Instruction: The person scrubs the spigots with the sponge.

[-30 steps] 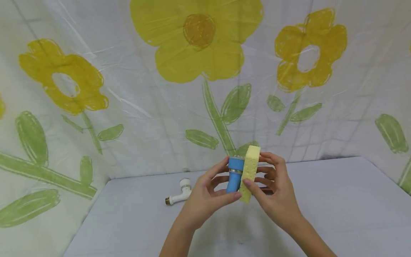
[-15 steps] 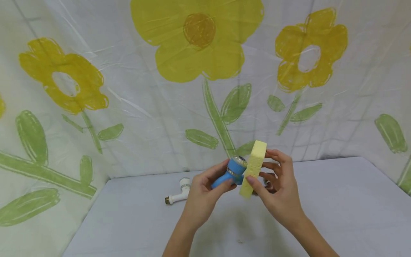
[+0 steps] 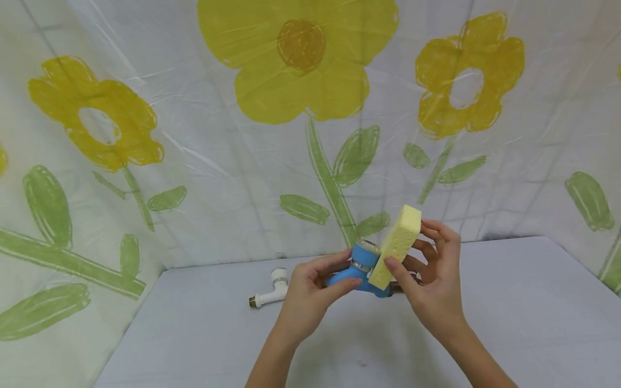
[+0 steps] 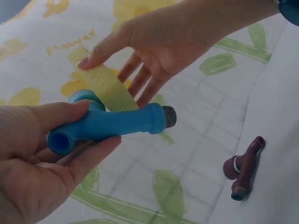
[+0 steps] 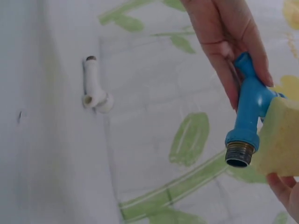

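Note:
My left hand (image 3: pixel 310 293) grips a blue tap (image 4: pixel 117 123) by its spout end, thumb on one side and fingers on the other. The tap's ribbed round knob (image 3: pixel 365 254) points up, and its threaded metal end (image 5: pixel 239 154) faces away from the palm. A yellow sponge (image 3: pixel 398 245) is pinched between the thumb and fingers of my right hand (image 3: pixel 434 285). Tilted, the sponge lies right against the tap beside the knob. Both things are held up above the table.
On the white table (image 3: pixel 194 334), a white tap (image 3: pixel 274 288) lies left of my hands. A dark red tap (image 4: pixel 245 170) lies on the right side, mostly hidden behind my right hand in the head view. A flower-printed sheet (image 3: pixel 233 178) hangs behind the table.
The blue tap has turned from upright to lying more sideways, its threaded end now toward the right. The sponge has moved up and right along it, tilting further.

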